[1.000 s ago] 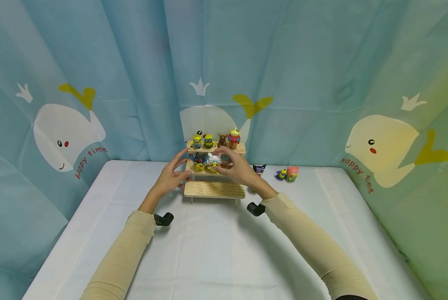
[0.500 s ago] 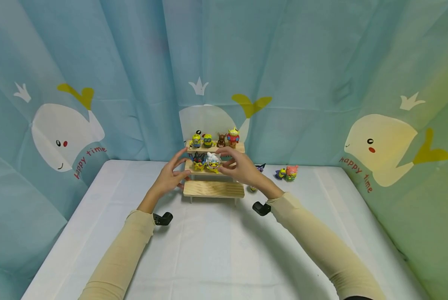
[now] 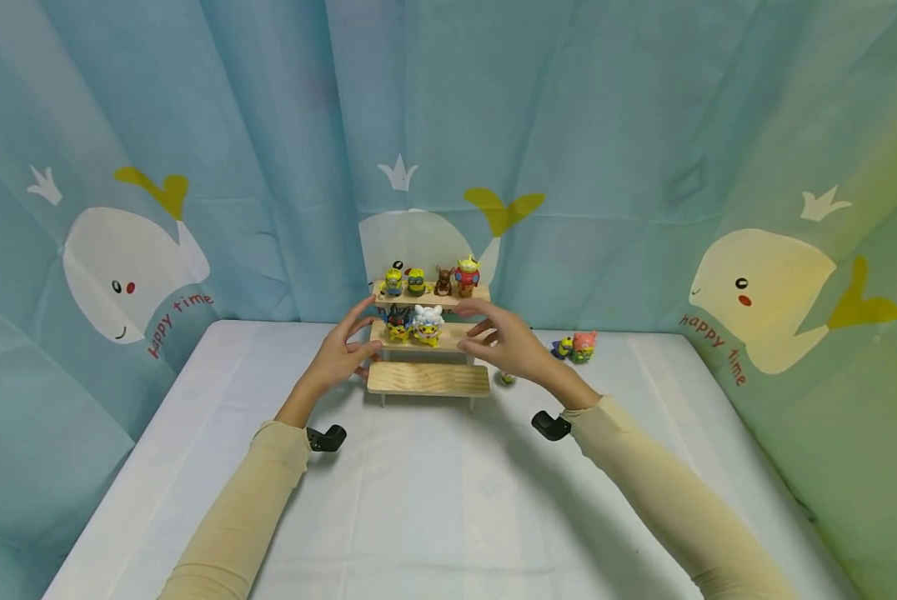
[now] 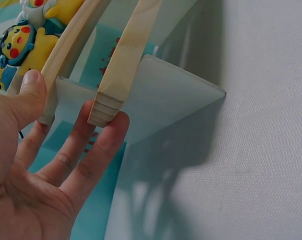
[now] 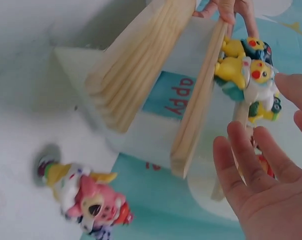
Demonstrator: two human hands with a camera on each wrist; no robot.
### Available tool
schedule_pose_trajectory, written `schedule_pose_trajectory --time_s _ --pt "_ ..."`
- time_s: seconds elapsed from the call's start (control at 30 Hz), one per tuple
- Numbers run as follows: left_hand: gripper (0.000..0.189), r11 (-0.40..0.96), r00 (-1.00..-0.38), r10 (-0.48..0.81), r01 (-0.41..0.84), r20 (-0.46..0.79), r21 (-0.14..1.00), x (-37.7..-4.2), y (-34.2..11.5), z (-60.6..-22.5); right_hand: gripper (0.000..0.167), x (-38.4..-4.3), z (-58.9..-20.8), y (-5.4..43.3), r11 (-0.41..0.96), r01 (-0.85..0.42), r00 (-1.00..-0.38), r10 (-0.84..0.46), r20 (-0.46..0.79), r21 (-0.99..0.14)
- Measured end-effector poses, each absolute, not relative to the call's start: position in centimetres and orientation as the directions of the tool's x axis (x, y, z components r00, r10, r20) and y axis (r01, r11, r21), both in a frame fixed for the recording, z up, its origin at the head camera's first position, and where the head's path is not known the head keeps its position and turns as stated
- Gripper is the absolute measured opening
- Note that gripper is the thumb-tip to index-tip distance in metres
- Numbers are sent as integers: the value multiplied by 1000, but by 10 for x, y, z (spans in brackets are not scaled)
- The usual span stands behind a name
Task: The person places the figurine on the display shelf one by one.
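A three-tier wooden display stand (image 3: 429,379) stands near the back of the table. On its middle shelf two yellow figurines sit side by side: one with a dark hood (image 3: 398,325) and one with a white hood (image 3: 428,326). My left hand (image 3: 338,353) holds the stand's left end, its thumb on the middle shelf and fingertips against the shelf ends in the left wrist view. Just right of the white-hooded figurine, my right hand (image 3: 510,340) hovers with fingers spread and nothing between them; in the right wrist view its thumb is close to that figurine.
Along the top shelf stand two yellow goggled figurines (image 3: 416,282), a brown one (image 3: 443,282) and a red and green one (image 3: 467,277). Right of the stand are a pink figurine (image 5: 98,202), a blue and yellow one (image 3: 562,347) and another pink one (image 3: 583,347). A curtain hangs behind.
My right hand has let go of the white-hooded figurine and moved right, leaving it standing beside the dark-hooded one. My left hand has stayed on the stand.
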State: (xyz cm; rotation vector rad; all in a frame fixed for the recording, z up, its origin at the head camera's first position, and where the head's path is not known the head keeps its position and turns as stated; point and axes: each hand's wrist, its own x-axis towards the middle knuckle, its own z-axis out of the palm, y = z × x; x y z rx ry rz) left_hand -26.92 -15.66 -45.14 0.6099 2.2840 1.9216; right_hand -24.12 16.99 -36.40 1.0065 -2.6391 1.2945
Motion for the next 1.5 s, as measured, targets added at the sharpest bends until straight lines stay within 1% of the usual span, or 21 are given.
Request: schedule_pose_trajectory --time_s 0.27,0.47,0.7,0.9,1.1,1.27,1.5 --pt "77 117 -912 362 249 192 962 -269 -158 -451 51 -235 -368 196 433 -574 -794 -503 342 -695" --pt "77 122 -909 366 258 198 958 -267 -157 -450 51 -231 -370 213 453 -582 -799 -476 369 -676" --pt "77 129 -910 364 260 198 957 -268 -157 -451 52 -227 -378 230 486 -561 -821 -432 374 -670" --pt "76 133 -911 362 260 197 956 -269 -157 -451 53 -226 -393 244 503 -536 -841 -388 377 -678" --pt "76 133 -909 365 263 200 955 -271 -157 -452 53 -221 -404 252 522 -481 -874 -353 334 -705" --pt "77 139 -910 363 263 198 955 -271 -157 -452 51 -227 -421 263 502 -440 -892 -337 301 -744" --pt "77 148 -913 361 260 192 954 -271 -157 -452 54 -234 -435 267 511 -381 -911 -351 218 -770"
